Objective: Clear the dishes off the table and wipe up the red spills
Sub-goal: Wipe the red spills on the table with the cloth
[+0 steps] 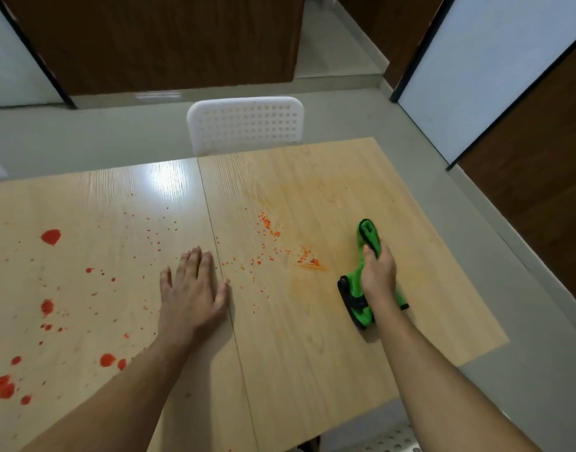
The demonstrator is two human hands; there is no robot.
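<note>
Head view looks down on a light wood-grain table (pixel 329 190) with a seam running from the far edge toward the person. Lying flat on the tabletop just left of that seam is the left hand (pixel 192 291), palm down, fingers spread and holding nothing. To its right, past the seam, the right hand (pixel 379 272) is closed around a green cloth with black trim (pixel 366 236), pressing it to the table; one end of the cloth sticks out beyond the fingertips and the other bunches out under the wrist. Between the two hands lies a scatter of small orange-red specks (pixel 267 225), densest just left of the cloth, where a faint orange smear (pixel 309 264) marks the wood. Larger red blotches (pixel 51 237) sit well to the left of the left hand, some level with it and more nearer the person beside the left forearm. Beyond the far edge of the table, ahead of both hands, stands a white perforated chair back (pixel 246 123).
</note>
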